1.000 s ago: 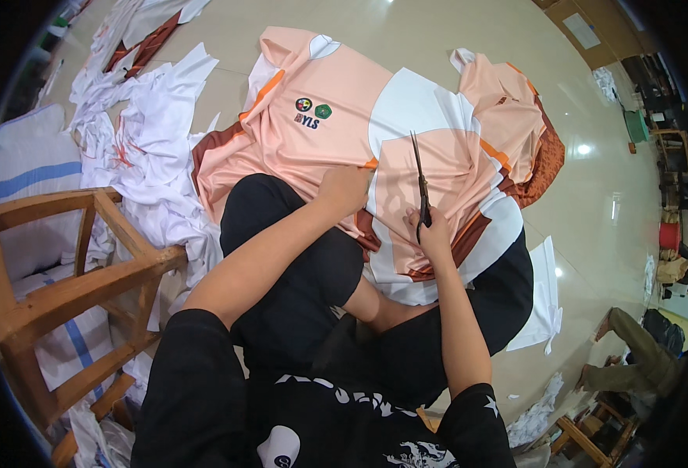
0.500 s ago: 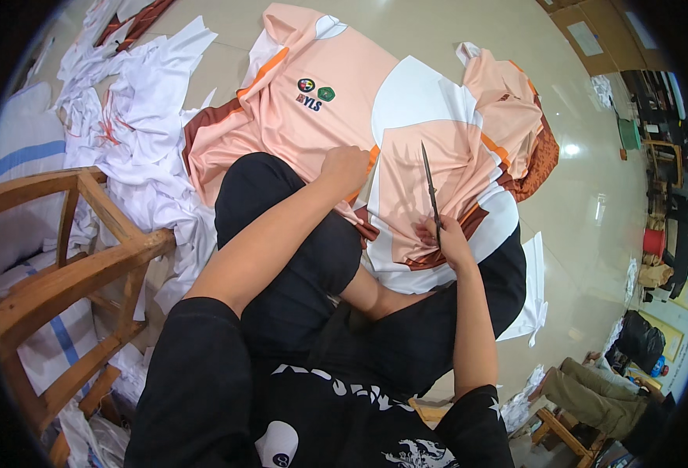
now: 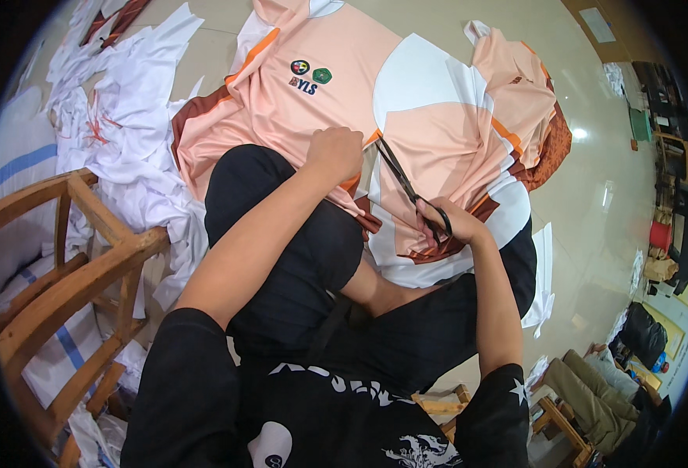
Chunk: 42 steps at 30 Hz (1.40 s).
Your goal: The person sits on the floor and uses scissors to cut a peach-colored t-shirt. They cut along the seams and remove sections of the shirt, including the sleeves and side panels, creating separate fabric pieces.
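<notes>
Reaching to upper centre, the left hand (image 3: pixel 335 156), fisted, grips the shirt (image 3: pixel 313 107); right of centre, the right hand (image 3: pixel 449 221) grips scissors (image 3: pixel 410 191) angled up-left.

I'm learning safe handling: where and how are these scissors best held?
Probably by the looped handles, coming from the picture's lower right, where the right grip is: the scissors slant, blades pointing up-left, so this approach avoids the edges.

Well right of the right fingers (image 3: pixel 425 224), tiled floor (image 3: pixel 594 171) gives passage — left of the left fingers (image 3: pixel 352 148), a bent knee (image 3: pixel 237 175) obstructs.
</notes>
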{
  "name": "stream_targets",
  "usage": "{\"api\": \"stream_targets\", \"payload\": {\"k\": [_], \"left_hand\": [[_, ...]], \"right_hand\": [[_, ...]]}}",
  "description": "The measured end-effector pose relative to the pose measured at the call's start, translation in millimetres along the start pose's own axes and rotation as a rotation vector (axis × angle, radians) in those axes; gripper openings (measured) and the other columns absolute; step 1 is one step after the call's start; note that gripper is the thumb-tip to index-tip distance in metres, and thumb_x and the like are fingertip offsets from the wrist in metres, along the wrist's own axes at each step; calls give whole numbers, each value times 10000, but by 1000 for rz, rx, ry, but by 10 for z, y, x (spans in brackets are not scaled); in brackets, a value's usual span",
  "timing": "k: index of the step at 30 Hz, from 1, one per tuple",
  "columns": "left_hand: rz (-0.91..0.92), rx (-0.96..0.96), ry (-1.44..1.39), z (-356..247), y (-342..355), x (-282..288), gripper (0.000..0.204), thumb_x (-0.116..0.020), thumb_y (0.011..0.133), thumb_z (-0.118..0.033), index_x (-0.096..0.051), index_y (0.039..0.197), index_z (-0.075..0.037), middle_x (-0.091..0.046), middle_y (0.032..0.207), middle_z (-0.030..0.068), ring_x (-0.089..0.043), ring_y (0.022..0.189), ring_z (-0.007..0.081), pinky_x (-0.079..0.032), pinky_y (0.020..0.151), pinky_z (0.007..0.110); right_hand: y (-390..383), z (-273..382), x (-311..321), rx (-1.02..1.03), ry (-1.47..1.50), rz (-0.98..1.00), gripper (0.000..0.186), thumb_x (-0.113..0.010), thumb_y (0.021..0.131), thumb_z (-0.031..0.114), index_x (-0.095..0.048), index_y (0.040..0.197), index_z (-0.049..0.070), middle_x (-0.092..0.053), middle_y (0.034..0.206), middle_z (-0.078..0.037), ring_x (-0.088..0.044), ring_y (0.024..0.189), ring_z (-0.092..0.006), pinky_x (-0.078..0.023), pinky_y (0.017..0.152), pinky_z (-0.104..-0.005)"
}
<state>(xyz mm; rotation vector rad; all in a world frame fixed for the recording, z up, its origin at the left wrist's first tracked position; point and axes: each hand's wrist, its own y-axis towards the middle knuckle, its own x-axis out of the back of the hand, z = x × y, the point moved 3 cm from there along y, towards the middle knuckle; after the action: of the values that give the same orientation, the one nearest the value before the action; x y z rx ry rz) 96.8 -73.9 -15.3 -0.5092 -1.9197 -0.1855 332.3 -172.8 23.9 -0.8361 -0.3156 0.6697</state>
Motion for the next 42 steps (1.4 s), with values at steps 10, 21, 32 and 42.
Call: {"api": "stream_targets", "payload": {"k": [10,21,32,42], "left_hand": [[104,-4,-17,-45,-8,61,141,-597,796,-192,-690,819,-88,-677,805,118,-665,826,313,-498,745,457],[141,16,6,-50,-3,44,150,-601,801,-203,-704,834,-100,-688,809,109,-671,845,305,-489,776,466],[134,-4,18,-33,-7,8,156,-608,806,-213,-709,829,-95,-690,794,120,-678,816,317,-497,772,465],[143,-8,40,-34,3,-11,170,-614,807,-219,-718,830,-86,-692,781,127,-678,812,317,-495,770,459]], "right_hand": [[420,-56,188,22,74,-58,655,-526,936,625,-547,641,41,-497,513,-36,-511,447,-137,-422,442,-283],[463,-72,281,-11,10,-53,593,-573,944,554,-457,608,80,-402,535,11,-444,453,-114,-364,432,-270],[450,-28,288,-4,37,-100,618,-615,908,580,-479,550,95,-433,462,14,-449,393,-106,-331,392,-268],[409,19,262,-18,-41,-113,593,-601,939,529,-467,564,89,-419,491,15,-421,425,-101,-339,423,-266]]}}
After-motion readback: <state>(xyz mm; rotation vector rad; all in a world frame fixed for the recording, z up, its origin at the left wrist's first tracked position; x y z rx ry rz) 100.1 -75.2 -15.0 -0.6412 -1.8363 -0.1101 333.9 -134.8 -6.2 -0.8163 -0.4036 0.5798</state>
